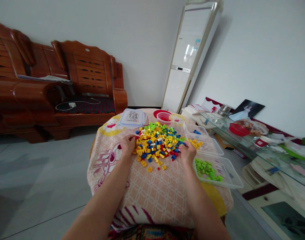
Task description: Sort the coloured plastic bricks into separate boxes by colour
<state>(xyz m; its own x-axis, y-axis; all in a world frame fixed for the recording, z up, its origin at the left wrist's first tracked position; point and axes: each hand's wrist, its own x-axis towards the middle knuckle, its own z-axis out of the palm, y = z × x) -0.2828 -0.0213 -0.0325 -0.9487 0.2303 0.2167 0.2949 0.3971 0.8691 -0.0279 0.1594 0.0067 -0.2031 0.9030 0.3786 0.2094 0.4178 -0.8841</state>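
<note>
A heap of small plastic building bricks (157, 141) in yellow, blue, red, green and white lies on the cloth-covered table. My left hand (128, 145) rests at the heap's left edge, fingers bent and slightly apart, with nothing visible in them. At the right edge, my right hand (188, 153) has its fingers drawn together among blue and red bricks; whatever lies between them is too small to make out. Beside it, a clear plastic box (231, 173) holds green bricks (207, 170). Another clear box (212, 146) has yellow bricks (195, 143), and a third behind holds blue pieces (196, 132).
At the table's far side are a lidded box (133, 117) and a round tub (163, 118) with red pieces. A cluttered glass-topped stand (262, 150) is on the right. A wooden sofa (90, 73) and a tall white air conditioner (189, 50) stand behind.
</note>
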